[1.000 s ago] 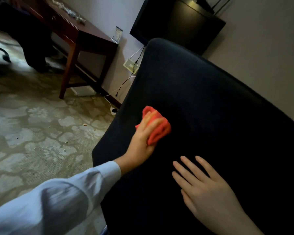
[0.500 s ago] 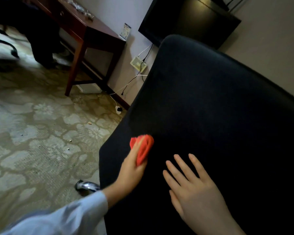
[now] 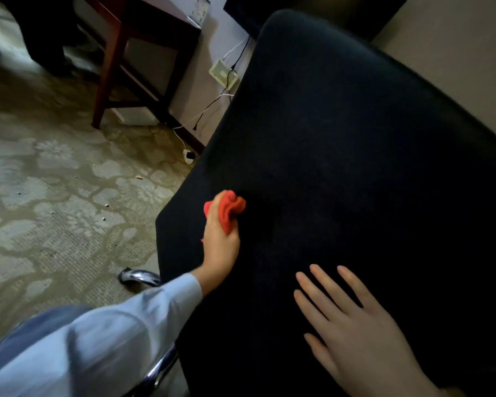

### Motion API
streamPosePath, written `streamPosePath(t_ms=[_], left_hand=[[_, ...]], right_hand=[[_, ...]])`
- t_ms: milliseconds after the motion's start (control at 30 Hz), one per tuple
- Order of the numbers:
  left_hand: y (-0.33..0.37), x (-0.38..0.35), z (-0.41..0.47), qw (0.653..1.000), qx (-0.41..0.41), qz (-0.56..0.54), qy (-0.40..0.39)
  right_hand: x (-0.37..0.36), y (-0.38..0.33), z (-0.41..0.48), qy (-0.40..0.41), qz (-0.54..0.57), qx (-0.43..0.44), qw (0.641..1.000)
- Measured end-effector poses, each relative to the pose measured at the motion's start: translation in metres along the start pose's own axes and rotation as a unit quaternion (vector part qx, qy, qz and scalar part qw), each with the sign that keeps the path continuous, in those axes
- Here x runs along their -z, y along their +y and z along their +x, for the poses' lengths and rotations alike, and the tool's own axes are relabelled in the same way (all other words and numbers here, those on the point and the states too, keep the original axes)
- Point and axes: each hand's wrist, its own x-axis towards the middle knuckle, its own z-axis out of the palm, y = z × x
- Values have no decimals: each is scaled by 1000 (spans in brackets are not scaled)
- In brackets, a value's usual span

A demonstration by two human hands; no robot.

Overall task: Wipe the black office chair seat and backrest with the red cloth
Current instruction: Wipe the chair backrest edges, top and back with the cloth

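Head view: left hand (image 3: 221, 247) grips the bunched red cloth (image 3: 229, 209) at the left edge of the black chair (image 3: 341, 153); right hand (image 3: 355, 333) presses flat, fingers (image 3: 321, 285) straight. Hard pushing could swivel it.

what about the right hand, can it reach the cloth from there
Probably yes: the right hand lies flat and open on the chair, with only bare black fabric between it and the cloth. The left hand grips the cloth, though.

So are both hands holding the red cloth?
No, only the left hand grips the red cloth, while the right hand lies flat with straight fingers on the black chair.
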Motion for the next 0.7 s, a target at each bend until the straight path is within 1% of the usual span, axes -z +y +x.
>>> streamPosePath(t_ms=[100, 200, 300, 467, 567, 633, 700], left_hand=[[3, 5, 35, 998, 49, 42, -5], [-5, 20, 70, 991, 84, 102, -38], [-2, 25, 74, 991, 89, 89, -55], [22, 14, 27, 994, 85, 55, -48], [37, 11, -28, 994, 48, 87, -38], [45, 9, -76, 996, 14, 71, -54], [46, 13, -118, 995, 3, 47, -86]], right_hand=[[5, -3, -1, 16, -17, 11, 1000], [15, -7, 2, 15, -5, 10, 1000], [25, -5, 1, 2, -23, 40, 999], [32, 4, -1, -42, -79, 90, 992], [31, 7, 0, -50, -94, 108, 988], [32, 8, 1, -63, -85, 116, 988], [34, 8, 3, -74, -90, 124, 985]])
